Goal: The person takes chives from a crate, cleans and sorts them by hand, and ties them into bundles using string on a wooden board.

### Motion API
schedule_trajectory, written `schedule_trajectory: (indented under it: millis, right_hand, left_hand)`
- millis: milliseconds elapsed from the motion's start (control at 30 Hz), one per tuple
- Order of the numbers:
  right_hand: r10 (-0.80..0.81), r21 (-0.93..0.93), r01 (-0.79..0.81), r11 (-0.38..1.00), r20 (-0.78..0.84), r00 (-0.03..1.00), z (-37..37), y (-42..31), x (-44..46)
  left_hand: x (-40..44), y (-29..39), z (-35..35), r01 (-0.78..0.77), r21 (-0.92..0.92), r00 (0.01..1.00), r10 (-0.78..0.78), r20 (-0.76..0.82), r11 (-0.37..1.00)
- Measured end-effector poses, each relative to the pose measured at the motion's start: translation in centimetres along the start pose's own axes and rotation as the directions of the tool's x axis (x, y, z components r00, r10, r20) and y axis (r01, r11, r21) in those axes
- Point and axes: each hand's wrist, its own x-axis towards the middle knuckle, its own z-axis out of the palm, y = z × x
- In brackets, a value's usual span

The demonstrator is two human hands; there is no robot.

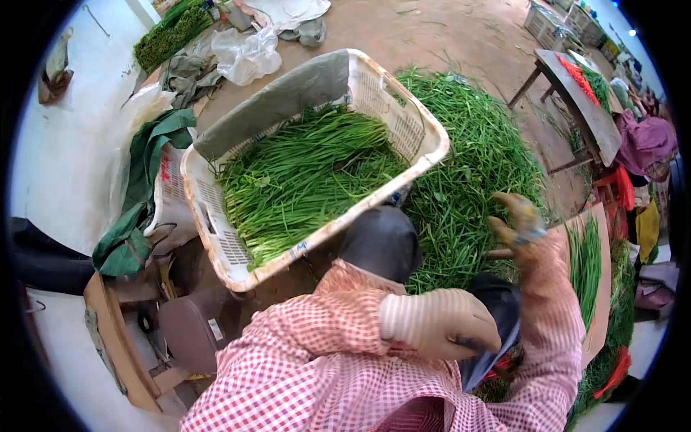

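My left hand (446,325), in a pale glove with a ribbed cuff, is over my lap with its fingers curled together. What it holds, if anything, is hidden. Raised at the right, my right hand (520,219) wears a stained yellowish glove, its fingers apart with nothing visible between them. Behind it spreads a big loose heap of long green chives (461,151). A white plastic basket (435,140), lined with grey cloth, stands tilted in front of my knees. Inside lie layered green chives (309,180). Beside my right arm, more chives (586,266) rest on a brown board (599,317).
A white crate draped with green cloth (133,237) is left of the basket. A brown stool (188,327) stands at lower left. Clear plastic bags (248,57) lie behind. At upper right is a wooden table (586,108); red ties (615,374) lie at lower right.
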Motion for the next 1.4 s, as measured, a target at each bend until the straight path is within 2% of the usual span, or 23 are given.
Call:
schedule_trajectory:
  millis: [67,100,133,167,200,233,300,333,367,400,433,467,533,567,633,767,867,1000,1100,1167,1267,1333,1400]
  right_hand:
    - [-0.047,-0.024,0.05,0.998,0.108,0.993,3.4,-3.1,6.6]
    - [-0.176,0.081,0.166,0.983,0.133,0.975,5.0,-3.7,10.1]
    - [-0.309,0.062,0.312,0.948,-0.046,0.95,6.8,-4.4,12.3]
    - [-0.341,0.056,0.338,0.939,0.055,0.938,8.1,-4.4,15.5]
    - [-0.443,0.01,0.443,0.896,-0.017,0.896,9.9,-4.0,18.1]
    - [-0.54,-0.041,0.539,0.842,-0.083,0.838,11.8,-3.5,20.3]
    - [-0.29,-0.05,0.296,0.954,0.097,0.952,16.0,-3.5,22.1]
    - [-0.119,-0.082,0.148,0.986,0.288,0.95,12.5,-6.5,21.8]
    - [-0.216,-0.046,0.229,0.972,0.194,0.957,12.9,-5.8,21.8]
    - [-0.198,-0.016,0.204,0.979,0.176,0.964,13.1,-5.7,21.6]
    - [-0.186,0.011,0.186,0.982,0.15,0.971,13.3,-5.6,21.6]
    - [-0.249,0.012,0.249,0.968,0.085,0.965,13.7,-5.1,21.9]
    - [-0.344,0.02,0.345,0.939,-0.034,0.938,14.4,-4.5,22.0]
    - [-0.38,0.034,0.385,0.922,-0.101,0.92,14.4,-4.3,22.0]
    - [-0.404,0.161,0.431,0.888,-0.174,0.898,14.5,-4.2,22.2]
    - [-0.436,0.082,0.465,0.882,-0.233,0.869,14.8,-3.9,22.4]
    - [-0.449,0.116,0.488,0.865,-0.253,0.857,14.8,-4.0,22.5]
    - [-0.457,0.122,0.498,0.859,-0.255,0.852,14.9,-4.0,22.5]
    - [-0.461,0.116,0.499,0.859,-0.252,0.851,15.2,-3.7,22.4]
    - [-0.453,0.106,0.483,0.869,-0.225,0.863,14.9,-3.9,22.4]
    - [-0.441,0.116,0.461,0.88,-0.166,0.882,14.5,-4.2,22.4]
    - [-0.443,0.121,0.459,0.88,-0.139,0.886,14.1,-4.5,22.5]
    - [-0.382,0.067,0.38,0.923,0.025,0.924,13.5,-5.1,22.6]
  left_hand:
    - [-2.4,1.1,-5.1,0.027,0.047,0.993,-0.021,-0.116,0.999]
    - [-4.1,0.8,-7.4,0.058,0.083,0.976,-0.039,-0.213,0.995]
    - [-6.1,1.5,-10.2,0.258,0.098,0.922,-0.215,-0.321,0.961]
    - [-7.9,1.2,-12.5,0.412,0.131,0.823,-0.306,-0.478,0.902]
    - [-9.4,0.4,-14.6,0.574,0.195,0.698,-0.351,-0.624,0.796]
    - [-12.0,-2.9,-17.0,0.543,0.208,0.658,-0.258,-0.708,0.814]
    - [-14.9,-7.2,-21.3,0.721,0.08,0.458,-0.387,-0.8,0.688]
    - [-16.0,-9.1,-23.7,0.837,0.194,0.435,-0.407,-0.803,0.511]
    - [-17.4,-11.8,-26.0,0.885,0.277,0.434,-0.447,-0.782,0.375]
    - [-16.9,-13.6,-27.9,0.945,0.286,0.326,-0.561,-0.761,0.161]
    - [-16.2,-15.7,-29.9,0.95,0.306,0.2,-0.639,-0.743,-0.059]
    - [-16.0,-18.1,-31.4,0.951,0.304,0.2,-0.638,-0.744,-0.057]
    - [-16.2,-22.9,-33.1,0.795,0.465,0.18,-0.58,-0.794,-0.39]
    - [-15.9,-24.0,-34.3,0.799,0.463,0.177,-0.586,-0.791,-0.384]
    - [-14.7,-25.4,-36.2,0.658,0.444,-0.085,-0.646,-0.759,-0.608]
    - [-15.7,-26.8,-39.5,0.748,0.243,-0.32,-0.657,-0.683,-0.617]
    - [-17.5,-28.8,-38.2,0.75,0.23,-0.3,-0.628,-0.718,-0.62]
    - [-19.0,-29.1,-34.2,0.801,0.274,0.003,-0.453,-0.891,-0.533]
    - [-19.1,-29.4,-35.4,0.794,0.246,-0.064,-0.479,-0.876,-0.556]
    - [-19.2,-29.6,-36.2,0.783,0.276,-0.015,-0.462,-0.887,-0.557]
    - [-17.7,-28.1,-37.8,0.789,0.259,-0.217,-0.647,-0.731,-0.557]
    - [-18.0,-27.8,-38.1,0.803,0.281,-0.187,-0.67,-0.719,-0.526]
    - [-18.4,-27.6,-38.1,0.794,0.336,-0.125,-0.677,-0.726,-0.506]
